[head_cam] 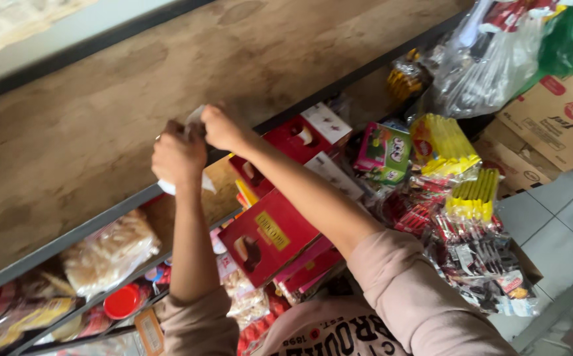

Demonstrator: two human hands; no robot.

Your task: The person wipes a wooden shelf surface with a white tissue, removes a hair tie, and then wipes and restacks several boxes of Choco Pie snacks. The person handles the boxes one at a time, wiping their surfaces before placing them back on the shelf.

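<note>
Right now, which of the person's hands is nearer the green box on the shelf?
The right hand. It is left of the green box, across the red boxes; the left hand is farther left.

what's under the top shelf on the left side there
A clear bag of pale crackers lies beneath the shelf board; lower, a red lid. The shelf's back is hidden.

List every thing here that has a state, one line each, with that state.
left hand: closed around a white piece of paper or cloth, at the shelf edge
right hand: pinching the same white piece from above
dark red boxes: shut, stacked tilted
clear snack bag: sealed, lying on a lower shelf
yellow packs: wrapped, piled
cardboard cartons: whether shut, cannot tell
</note>
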